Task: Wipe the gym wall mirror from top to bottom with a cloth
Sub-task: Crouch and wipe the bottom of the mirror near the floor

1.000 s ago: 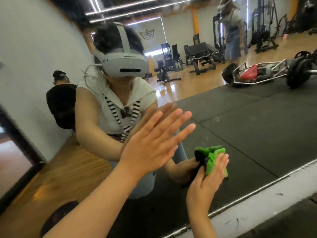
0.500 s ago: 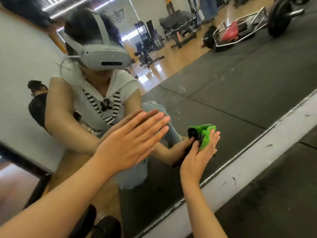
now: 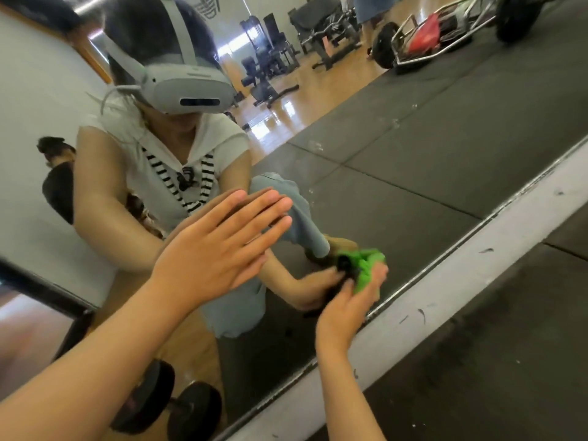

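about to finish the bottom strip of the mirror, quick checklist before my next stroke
1. Green cloth in the right hand: bunched and gripped. Ok.
2. Cloth on the mirror: it meets its own reflection, so it looks in contact. Ok.
3. Room below: the cloth sits close to the mirror's bottom edge, so only a narrow strip is left. Ok.
4. Left hand off the glass: it presses flat on the glass with straight fingers and may leave prints. Not ok.
5. Pale specks higher up: could be on the glass or on the reflected floor. Cannot tell.
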`<action>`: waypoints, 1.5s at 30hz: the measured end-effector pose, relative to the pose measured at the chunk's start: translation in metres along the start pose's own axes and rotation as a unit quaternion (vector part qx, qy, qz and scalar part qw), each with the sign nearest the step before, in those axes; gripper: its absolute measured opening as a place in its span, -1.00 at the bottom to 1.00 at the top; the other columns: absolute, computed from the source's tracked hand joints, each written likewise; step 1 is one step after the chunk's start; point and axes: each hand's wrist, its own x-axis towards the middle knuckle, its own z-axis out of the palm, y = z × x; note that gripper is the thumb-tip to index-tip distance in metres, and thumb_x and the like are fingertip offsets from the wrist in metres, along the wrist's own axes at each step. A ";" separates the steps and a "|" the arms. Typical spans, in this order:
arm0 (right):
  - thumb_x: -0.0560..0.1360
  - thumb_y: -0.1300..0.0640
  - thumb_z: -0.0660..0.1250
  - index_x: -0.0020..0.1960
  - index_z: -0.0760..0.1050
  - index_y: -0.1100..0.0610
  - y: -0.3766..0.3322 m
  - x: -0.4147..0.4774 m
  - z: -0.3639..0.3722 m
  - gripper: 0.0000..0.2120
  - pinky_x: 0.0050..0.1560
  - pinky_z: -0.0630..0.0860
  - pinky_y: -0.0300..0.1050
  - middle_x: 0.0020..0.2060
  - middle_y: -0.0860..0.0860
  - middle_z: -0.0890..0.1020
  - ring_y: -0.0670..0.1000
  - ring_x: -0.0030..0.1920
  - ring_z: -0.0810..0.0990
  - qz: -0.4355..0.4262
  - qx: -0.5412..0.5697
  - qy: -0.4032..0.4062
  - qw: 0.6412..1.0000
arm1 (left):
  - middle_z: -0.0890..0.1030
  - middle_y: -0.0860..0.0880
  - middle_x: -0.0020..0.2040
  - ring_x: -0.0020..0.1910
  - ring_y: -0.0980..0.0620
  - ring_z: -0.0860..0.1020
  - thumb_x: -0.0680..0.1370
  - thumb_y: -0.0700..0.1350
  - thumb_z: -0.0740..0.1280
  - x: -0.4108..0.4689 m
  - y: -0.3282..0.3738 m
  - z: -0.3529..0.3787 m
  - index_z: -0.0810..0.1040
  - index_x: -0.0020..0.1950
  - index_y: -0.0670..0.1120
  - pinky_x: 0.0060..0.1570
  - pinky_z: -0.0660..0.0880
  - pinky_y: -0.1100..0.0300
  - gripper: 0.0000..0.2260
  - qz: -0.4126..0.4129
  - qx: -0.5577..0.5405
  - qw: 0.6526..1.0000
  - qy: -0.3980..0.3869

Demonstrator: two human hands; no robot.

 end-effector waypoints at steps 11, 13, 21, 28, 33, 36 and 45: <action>0.61 -0.01 0.09 0.56 -0.07 -0.11 -0.056 -0.008 0.018 -0.42 0.49 -0.37 -0.27 0.55 -0.22 -0.09 -0.27 0.54 -0.23 -0.051 -0.015 -0.055 0.997 | 0.10 -0.15 0.63 0.61 -0.11 0.10 0.70 0.04 0.06 -0.001 0.000 0.000 0.13 0.63 -0.15 0.57 0.04 -0.06 -0.47 0.002 0.004 1.000 -0.006; 0.61 -0.02 0.08 0.57 -0.01 -0.08 -0.049 0.007 0.011 -0.44 0.52 -0.33 -0.23 0.57 -0.18 -0.04 -0.21 0.56 -0.17 -0.088 -0.033 -0.066 0.993 | 0.12 -0.16 0.63 0.60 -0.12 0.11 0.70 0.04 0.05 -0.001 0.001 0.000 0.13 0.63 -0.15 0.56 0.05 -0.06 -0.48 0.000 0.005 1.000 -0.001; 0.70 0.10 0.05 0.61 0.00 0.12 -0.007 0.072 -0.030 -0.48 0.56 -0.12 0.00 0.60 0.04 0.03 0.05 0.59 -0.02 0.209 -0.047 0.050 0.975 | 0.11 -0.17 0.63 0.61 -0.12 0.09 0.68 0.05 0.09 -0.001 0.001 0.000 0.13 0.63 -0.16 0.55 0.07 -0.08 -0.45 -0.005 0.005 1.000 -0.001; 0.69 0.12 0.05 0.59 -0.15 0.00 -0.089 0.059 0.009 -0.44 0.54 -0.32 -0.09 0.59 -0.09 -0.13 -0.18 0.54 -0.21 0.049 0.010 -0.024 0.998 | 0.11 -0.17 0.63 0.61 -0.12 0.07 0.68 0.05 0.06 0.000 0.001 0.000 0.18 0.61 -0.16 0.57 0.02 -0.06 -0.47 -0.002 -0.001 1.000 -0.002; 0.61 0.14 0.08 0.59 -0.04 0.03 -0.128 0.088 0.018 -0.40 0.49 -0.35 -0.25 0.55 -0.17 -0.09 -0.23 0.55 -0.21 -0.210 -0.005 -0.108 0.972 | 0.15 -0.16 0.62 0.60 -0.11 0.10 0.68 0.04 0.05 0.002 0.001 0.001 0.19 0.61 -0.15 0.56 0.02 -0.07 -0.47 -0.006 -0.003 1.000 -0.002; 0.61 0.19 0.10 0.61 0.01 0.14 -0.096 0.123 -0.002 -0.40 0.51 -0.29 -0.24 0.57 -0.11 -0.01 -0.15 0.58 -0.11 -0.251 -0.046 -0.122 0.959 | 0.14 -0.14 0.62 0.60 -0.10 0.11 0.69 0.04 0.05 0.002 -0.002 0.000 0.19 0.62 -0.14 0.56 0.02 -0.06 -0.48 -0.002 -0.012 1.000 -0.013; 0.70 0.15 0.04 0.61 -0.09 0.13 -0.061 0.140 -0.020 -0.45 0.55 -0.20 0.01 0.61 0.02 -0.01 0.01 0.60 -0.05 0.141 -0.001 0.073 0.987 | 0.29 -0.17 0.56 0.55 -0.14 0.22 0.67 0.01 0.10 0.060 -0.035 -0.013 0.36 0.54 -0.17 0.52 0.12 -0.08 -0.52 -0.028 -0.006 1.000 0.011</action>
